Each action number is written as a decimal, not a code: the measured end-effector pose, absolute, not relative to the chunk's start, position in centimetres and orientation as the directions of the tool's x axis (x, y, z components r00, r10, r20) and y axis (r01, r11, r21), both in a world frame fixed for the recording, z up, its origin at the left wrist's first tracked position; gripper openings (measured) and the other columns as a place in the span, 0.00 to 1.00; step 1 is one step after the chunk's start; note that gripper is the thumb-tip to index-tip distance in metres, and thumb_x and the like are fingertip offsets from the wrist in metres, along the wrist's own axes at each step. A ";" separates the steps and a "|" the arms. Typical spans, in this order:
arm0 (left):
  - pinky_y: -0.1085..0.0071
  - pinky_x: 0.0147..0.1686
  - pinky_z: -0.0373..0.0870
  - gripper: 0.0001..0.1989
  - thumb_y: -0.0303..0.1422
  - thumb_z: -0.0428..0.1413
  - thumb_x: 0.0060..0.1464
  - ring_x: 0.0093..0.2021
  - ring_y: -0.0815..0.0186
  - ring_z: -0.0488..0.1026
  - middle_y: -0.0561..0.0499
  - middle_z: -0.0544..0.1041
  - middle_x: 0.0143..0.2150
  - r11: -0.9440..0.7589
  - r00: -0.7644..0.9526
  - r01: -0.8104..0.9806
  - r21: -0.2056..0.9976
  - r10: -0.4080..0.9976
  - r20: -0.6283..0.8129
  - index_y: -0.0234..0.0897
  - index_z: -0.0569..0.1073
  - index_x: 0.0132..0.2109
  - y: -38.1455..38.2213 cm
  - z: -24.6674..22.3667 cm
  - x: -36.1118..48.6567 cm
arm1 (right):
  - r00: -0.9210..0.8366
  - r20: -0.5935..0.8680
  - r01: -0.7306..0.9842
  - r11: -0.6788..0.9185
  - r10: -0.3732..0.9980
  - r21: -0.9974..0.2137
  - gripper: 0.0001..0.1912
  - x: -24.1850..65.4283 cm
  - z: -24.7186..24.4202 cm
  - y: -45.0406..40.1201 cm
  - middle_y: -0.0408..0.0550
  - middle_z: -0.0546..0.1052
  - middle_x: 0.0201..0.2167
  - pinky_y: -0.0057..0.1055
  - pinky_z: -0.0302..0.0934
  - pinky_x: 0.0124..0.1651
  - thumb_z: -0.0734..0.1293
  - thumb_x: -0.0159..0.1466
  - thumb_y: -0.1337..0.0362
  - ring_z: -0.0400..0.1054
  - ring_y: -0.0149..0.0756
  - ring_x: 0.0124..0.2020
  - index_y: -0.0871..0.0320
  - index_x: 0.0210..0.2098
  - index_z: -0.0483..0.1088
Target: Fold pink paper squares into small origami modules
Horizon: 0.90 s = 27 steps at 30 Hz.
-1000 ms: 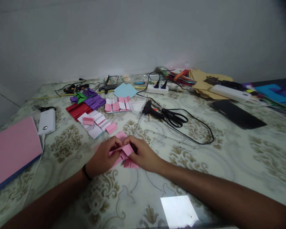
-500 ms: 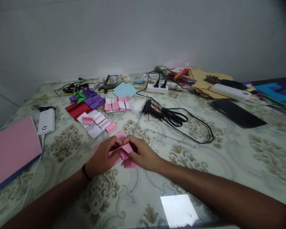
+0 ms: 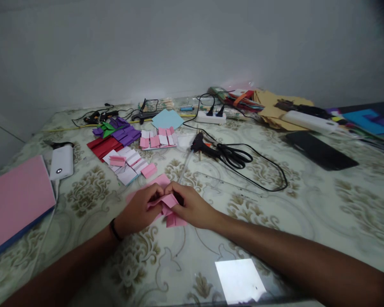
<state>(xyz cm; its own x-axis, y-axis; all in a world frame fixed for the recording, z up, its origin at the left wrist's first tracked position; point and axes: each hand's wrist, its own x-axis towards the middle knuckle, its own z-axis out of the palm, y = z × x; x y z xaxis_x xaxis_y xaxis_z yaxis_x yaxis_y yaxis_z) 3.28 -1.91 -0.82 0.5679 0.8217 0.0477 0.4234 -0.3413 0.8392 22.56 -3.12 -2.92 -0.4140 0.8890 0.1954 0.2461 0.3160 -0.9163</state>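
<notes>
At the left edge of the frame a large pink sheet (image 3: pixel 16 200) lies on the table, with a white device (image 3: pixel 62 163) just beside it and scissors (image 3: pixel 64 145) behind that. Right of these, in the upper left of the frame, red folded paper (image 3: pixel 102 148) sits close to purple folded paper (image 3: pixel 128 134), with white-and-pink folded pieces (image 3: pixel 128 166) nearer the person.

Near the centre, the step in hand looks like shaping or fitting folded paper; the next move probably calls for a light, even pinch with the edges kept aligned. The left hand (image 3: pixel 137 213) is curled, thumb against bent fingers, clamped on the left side of the folded pink paper (image 3: pixel 170 200). This paper lies between the two hands, with pink parts showing beyond and below them; whether it is one piece or several cannot be told. The right hand (image 3: pixel 193 209) pinches its right side, thumb in front and fingers bent behind. The hands are close together, their knuckles nearly or just touching.

Further right, a glue gun (image 3: pixel 208 149) lies beside its coiled cord, and a black slab (image 3: pixel 321 150) lies flat at the right of the frame.
</notes>
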 end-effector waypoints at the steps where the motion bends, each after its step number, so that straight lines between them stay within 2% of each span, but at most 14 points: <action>1: 0.71 0.36 0.64 0.04 0.24 0.53 0.55 0.34 0.67 0.69 0.54 0.72 0.32 -0.342 0.567 0.424 0.839 0.822 0.048 0.38 0.67 0.37 -1.9 -0.9 3.3 | -0.413 0.195 0.248 0.316 0.890 -0.916 0.07 22.6 -2.9 -3.1 0.39 0.71 0.28 0.25 0.54 0.34 0.66 0.58 0.73 0.62 0.30 0.29 0.57 0.35 0.68; 14: 0.71 0.35 0.64 0.03 0.25 0.53 0.56 0.33 0.67 0.69 0.54 0.72 0.32 -0.335 0.566 0.419 0.844 0.823 0.045 0.37 0.67 0.37 -1.9 -0.9 3.2 | -0.426 0.183 0.246 0.308 0.886 -0.919 0.08 22.6 -2.9 -3.1 0.38 0.70 0.28 0.25 0.53 0.33 0.66 0.57 0.73 0.61 0.30 0.29 0.57 0.36 0.67; 27: 0.71 0.37 0.63 0.06 0.22 0.52 0.54 0.34 0.67 0.68 0.54 0.72 0.33 -0.369 0.578 0.428 0.825 0.813 0.065 0.37 0.68 0.37 -1.7 -1.0 3.2 | -0.445 0.174 0.242 0.305 0.878 -0.921 0.04 22.6 -2.7 -3.1 0.40 0.71 0.29 0.26 0.54 0.34 0.65 0.60 0.70 0.62 0.31 0.30 0.58 0.36 0.66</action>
<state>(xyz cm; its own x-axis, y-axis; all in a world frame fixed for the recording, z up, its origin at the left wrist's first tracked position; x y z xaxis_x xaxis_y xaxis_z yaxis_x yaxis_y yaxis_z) 3.19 -1.70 -0.96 0.5783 0.8133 0.0645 0.4275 -0.3694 0.8251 22.60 -3.09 -2.70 -0.4451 0.8784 0.1739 0.2420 0.3050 -0.9211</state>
